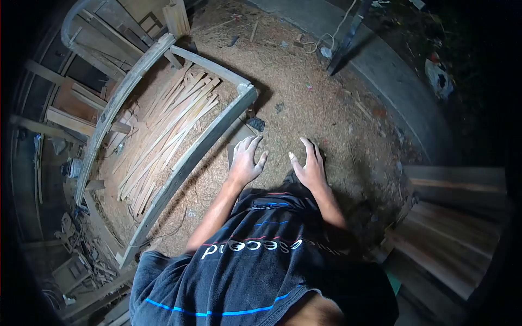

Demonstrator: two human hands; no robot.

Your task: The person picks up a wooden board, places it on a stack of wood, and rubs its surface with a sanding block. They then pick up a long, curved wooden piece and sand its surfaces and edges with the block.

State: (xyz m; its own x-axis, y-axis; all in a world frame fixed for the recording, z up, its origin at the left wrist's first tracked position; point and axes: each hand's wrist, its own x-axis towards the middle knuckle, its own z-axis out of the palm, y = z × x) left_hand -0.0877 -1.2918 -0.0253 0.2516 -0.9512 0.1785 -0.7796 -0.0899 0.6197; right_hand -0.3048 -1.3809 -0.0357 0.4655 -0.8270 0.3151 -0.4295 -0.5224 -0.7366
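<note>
My left hand (247, 161) is held out over the ground, fingers spread and dusted white, with nothing in it. Apart from it, my right hand (310, 163) is also open and bare, its fingers slightly curved and pale with dust. Nearest to my left hand is a long wooden frame (202, 149), whose near rail runs diagonally at the left. A small dark scrap (255, 124) lies on the ground just beyond my left fingertips. Inside the frame, several thin wooden strips (168, 133) lie in a loose pile.
Sawdust and shavings cover the ground (288, 81). Planks (446, 239) are stacked at the right. A post (345, 46) with a rope stands near the concrete edge (391, 89). Boards (70, 119) and scrap wood (81, 266) crowd the left side.
</note>
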